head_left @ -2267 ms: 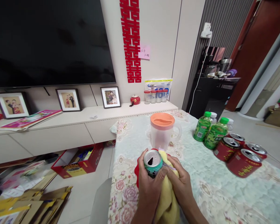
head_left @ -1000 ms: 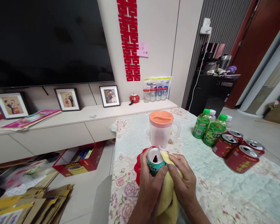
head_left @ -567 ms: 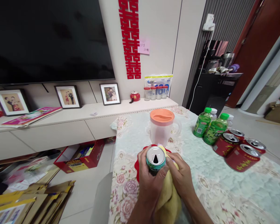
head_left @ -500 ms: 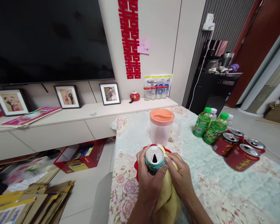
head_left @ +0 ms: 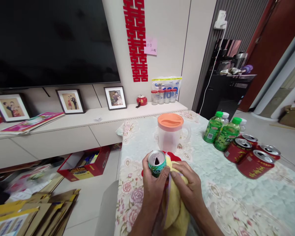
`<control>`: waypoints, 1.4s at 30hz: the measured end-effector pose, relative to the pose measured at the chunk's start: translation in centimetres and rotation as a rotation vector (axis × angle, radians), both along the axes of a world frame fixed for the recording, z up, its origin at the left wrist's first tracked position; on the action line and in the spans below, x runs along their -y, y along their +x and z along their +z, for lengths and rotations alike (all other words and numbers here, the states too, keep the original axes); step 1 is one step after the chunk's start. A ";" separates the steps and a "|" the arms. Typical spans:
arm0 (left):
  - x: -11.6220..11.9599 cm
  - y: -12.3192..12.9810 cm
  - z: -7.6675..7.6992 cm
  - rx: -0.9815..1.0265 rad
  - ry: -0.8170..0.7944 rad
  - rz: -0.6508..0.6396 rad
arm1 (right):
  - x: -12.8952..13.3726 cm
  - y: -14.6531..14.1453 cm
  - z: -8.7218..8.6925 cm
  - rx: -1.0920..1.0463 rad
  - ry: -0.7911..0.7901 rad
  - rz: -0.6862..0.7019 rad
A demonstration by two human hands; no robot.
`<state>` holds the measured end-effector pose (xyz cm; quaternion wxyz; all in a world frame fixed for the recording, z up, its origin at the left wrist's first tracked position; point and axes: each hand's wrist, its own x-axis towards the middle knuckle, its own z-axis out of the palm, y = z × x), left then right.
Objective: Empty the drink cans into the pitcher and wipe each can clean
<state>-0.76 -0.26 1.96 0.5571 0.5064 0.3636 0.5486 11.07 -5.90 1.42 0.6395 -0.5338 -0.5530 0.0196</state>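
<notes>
My left hand [head_left: 153,183] is wrapped round a green drink can [head_left: 157,163], whose top faces up with the drinking hole open. Pressed close to the can's right side, my right hand [head_left: 188,180] grips a yellow cloth [head_left: 175,203] that hangs down between my wrists. Under both hands lies a red mat [head_left: 172,156], mostly hidden by them. Just beyond it stands a clear plastic pitcher [head_left: 170,140] with an orange lid [head_left: 170,121] and a handle on its right.
Several red cans [head_left: 255,165] and green-capped bottles [head_left: 227,135] stand at the right of the flowered tablecloth [head_left: 135,200]. Behind, a white cabinet [head_left: 88,123] carries picture frames and lidded jars [head_left: 163,97]. A red box [head_left: 85,165] and flattened cardboard [head_left: 46,213] lie on the floor to the left.
The can has shifted slightly left and tilted in my left hand. My right hand has stayed beside it, and more of the cloth's purple edge shows. The camera view has shifted a little.
</notes>
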 end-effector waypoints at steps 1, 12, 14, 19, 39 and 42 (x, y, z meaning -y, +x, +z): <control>0.1 0.0 -0.1 -0.009 0.002 -0.014 | 0.0 0.0 -0.1 -0.008 0.007 -0.020; 0.6 0.2 1.0 -0.017 0.163 -0.097 | -0.5 1.1 -1.2 -0.094 -0.074 -0.133; 0.7 0.2 0.9 -0.007 0.171 -0.113 | -0.5 1.2 -1.2 -0.107 -0.093 -0.144; 0.8 0.2 0.4 0.043 0.069 -0.080 | -0.7 0.9 -1.1 -0.104 -0.118 -0.118; -0.1 -0.2 0.7 -0.005 -0.017 0.002 | -0.4 0.2 -0.4 -0.065 -0.079 -0.079; 0.2 -0.1 0.5 0.048 -0.022 -0.045 | -0.7 0.5 -0.9 -0.110 -0.105 -0.125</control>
